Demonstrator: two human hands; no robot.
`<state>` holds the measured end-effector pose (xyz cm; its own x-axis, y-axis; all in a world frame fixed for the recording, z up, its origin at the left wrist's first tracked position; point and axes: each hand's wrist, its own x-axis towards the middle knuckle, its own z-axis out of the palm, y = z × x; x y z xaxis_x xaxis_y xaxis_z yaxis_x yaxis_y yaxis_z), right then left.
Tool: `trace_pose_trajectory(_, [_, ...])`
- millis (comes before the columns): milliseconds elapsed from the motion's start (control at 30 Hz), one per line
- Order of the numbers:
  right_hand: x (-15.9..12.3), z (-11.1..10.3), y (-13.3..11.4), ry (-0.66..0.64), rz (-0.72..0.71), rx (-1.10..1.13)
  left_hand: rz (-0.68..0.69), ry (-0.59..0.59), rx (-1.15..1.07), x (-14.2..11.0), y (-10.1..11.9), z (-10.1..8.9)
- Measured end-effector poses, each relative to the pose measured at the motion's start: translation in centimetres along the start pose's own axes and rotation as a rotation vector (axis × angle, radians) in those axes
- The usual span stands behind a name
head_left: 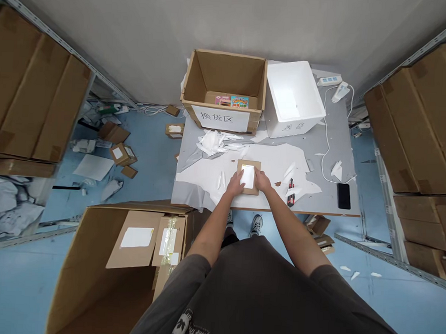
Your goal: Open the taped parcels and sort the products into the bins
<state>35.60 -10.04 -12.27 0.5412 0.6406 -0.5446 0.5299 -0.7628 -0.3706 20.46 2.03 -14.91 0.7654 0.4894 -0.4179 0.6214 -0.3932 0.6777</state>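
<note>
A flat brown cardboard parcel (257,166) with a white label lies on the table in front of me. My left hand (236,183) grips its left side, with the thumb on the label. On the opposite side my right hand (261,180) holds the parcel by its edge, fingers partly hidden. To the right lies a red and black box cutter (291,192), apart from both hands. Crumpled white paper (211,142) is heaped beyond the left hand.
An open carton (228,72) with colourful boxes inside stands at the table's back, beside a white foam box (296,91). A phone (343,196) lies at the right edge, near a white cable. A large open carton (87,259) is at my left.
</note>
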Motion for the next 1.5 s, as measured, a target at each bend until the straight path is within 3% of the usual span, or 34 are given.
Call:
trace_pose_trajectory(133, [-0.9, 1.1, 1.0, 0.048, -0.045, 0.031, -0.049, -0.016, 0.006, -1.2, -0.7, 0.2])
trace_pose_trajectory(267, [-3.6, 2.6, 2.5, 0.164, -0.080, 0.059, -0.038, 0.038, 0.086, -4.1, -1.2, 0.1])
trace_pose_trajectory(400, [-6.0, 5.4, 3.5, 0.116, -0.178, 0.074, -0.033, 0.013, 0.143, -6.7, -1.7, 1.9])
trace_pose_trajectory(567, [-6.5, 7.6, 3.0, 0.099, -0.090, 0.076, -0.099, 0.023, 0.081, -7.1, -2.0, 4.0])
trace_pose_trajectory(767, [-6.6, 7.3, 2.3, 0.110, -0.097, 0.051, -0.032, 0.096, -0.041, -6.6, -2.8, 4.5])
trace_pose_trajectory(900, [-7.2, 6.2, 1.7, 0.273, -0.168, 0.002, 0.047, 0.146, -0.308, -6.4, -2.9, 5.4])
trace_pose_trajectory(1000, [-7.4, 4.9, 0.8, 0.367, -0.267, -0.043, -0.007, 0.142, -0.513, -6.0, -2.7, 6.2])
trace_pose_trajectory(1100, [-7.5, 4.5, -0.4, 0.318, -0.357, -0.099, -0.094, 0.147, -0.599, -5.3, -2.8, 6.7])
trace_pose_trajectory(1200, [-7.6, 5.3, -1.6, 0.241, -0.430, -0.144, -0.172, 0.195, -0.531, -4.8, -3.4, 6.3])
trace_pose_trajectory(1333, [-7.6, 6.3, -2.5, 0.230, -0.499, -0.126, -0.185, 0.199, -0.346, -5.1, -4.5, 4.4])
trace_pose_trajectory(1500, [-6.7, 5.1, -1.8, 0.251, -0.305, -0.111, 0.011, 0.246, -0.100, -6.2, -3.5, 1.3])
